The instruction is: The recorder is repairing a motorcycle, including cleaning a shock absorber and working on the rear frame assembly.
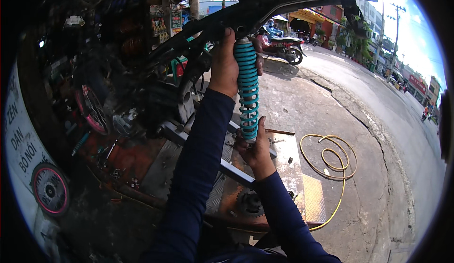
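A shock absorber with a turquoise coil spring stands nearly upright in front of me. My left hand is closed around its upper end, thumb pointing up and fingertips showing on the far side. Just above, the shock's top meets the underside of a black motorcycle frame; whether it is fastened there I cannot tell. Lower down, my right hand grips the shock's bottom end, thumb along the spring. Behind my forearms runs a silver swingarm, its near end beside my right wrist.
Below is a worn metal work platform bearing a sprocket and loose small parts. A second turquoise shock lies at left, near a pink-rimmed wheel. A yellow hose coils on the pavement at right. A red motorbike stands by the road.
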Available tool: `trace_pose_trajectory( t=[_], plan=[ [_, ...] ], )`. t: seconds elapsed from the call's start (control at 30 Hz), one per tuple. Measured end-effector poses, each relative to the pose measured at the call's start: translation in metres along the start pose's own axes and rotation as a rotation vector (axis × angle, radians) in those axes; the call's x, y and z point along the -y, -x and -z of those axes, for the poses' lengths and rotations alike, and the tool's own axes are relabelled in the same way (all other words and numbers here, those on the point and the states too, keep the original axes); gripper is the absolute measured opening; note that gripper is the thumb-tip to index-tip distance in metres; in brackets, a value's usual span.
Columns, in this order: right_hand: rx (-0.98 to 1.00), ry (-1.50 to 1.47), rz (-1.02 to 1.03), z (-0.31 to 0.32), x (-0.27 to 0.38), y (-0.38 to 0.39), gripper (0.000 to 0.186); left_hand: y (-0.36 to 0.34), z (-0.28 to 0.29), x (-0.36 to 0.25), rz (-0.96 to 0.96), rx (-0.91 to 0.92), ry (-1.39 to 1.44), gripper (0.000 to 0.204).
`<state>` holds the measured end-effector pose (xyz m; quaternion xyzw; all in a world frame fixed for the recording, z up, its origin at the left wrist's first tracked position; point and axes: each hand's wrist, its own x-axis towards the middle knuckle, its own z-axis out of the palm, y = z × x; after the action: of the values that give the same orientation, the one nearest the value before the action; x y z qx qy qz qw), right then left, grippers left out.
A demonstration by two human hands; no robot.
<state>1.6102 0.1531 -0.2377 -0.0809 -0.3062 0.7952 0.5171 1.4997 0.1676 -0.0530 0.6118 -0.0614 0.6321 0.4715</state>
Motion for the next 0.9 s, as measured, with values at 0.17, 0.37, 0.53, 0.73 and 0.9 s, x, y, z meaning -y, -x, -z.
trace_pose_trajectory(
  t=[0.17,0.37,0.53,0.73,0.9],
  plan=[
    [-0.048,0.067,0.122,-0.004,0.018,0.011,0.065,-0.005,-0.008,0.006,0.028,-0.217,-0.001,0.062],
    [-0.145,0.134,0.253,-0.011,0.042,0.025,0.06,-0.009,-0.015,0.017,-0.067,-0.234,0.031,0.063],
    [-0.331,0.244,0.313,-0.022,0.075,0.035,0.054,-0.014,-0.023,0.023,-0.13,-0.286,0.082,0.063],
    [-0.251,0.289,0.32,-0.018,0.081,0.037,0.049,-0.015,-0.017,0.028,-0.134,-0.236,0.091,0.071],
    [0.012,0.742,0.468,-0.008,0.081,0.041,0.055,0.014,0.023,0.007,-0.375,0.046,-0.461,0.042]
  ],
)
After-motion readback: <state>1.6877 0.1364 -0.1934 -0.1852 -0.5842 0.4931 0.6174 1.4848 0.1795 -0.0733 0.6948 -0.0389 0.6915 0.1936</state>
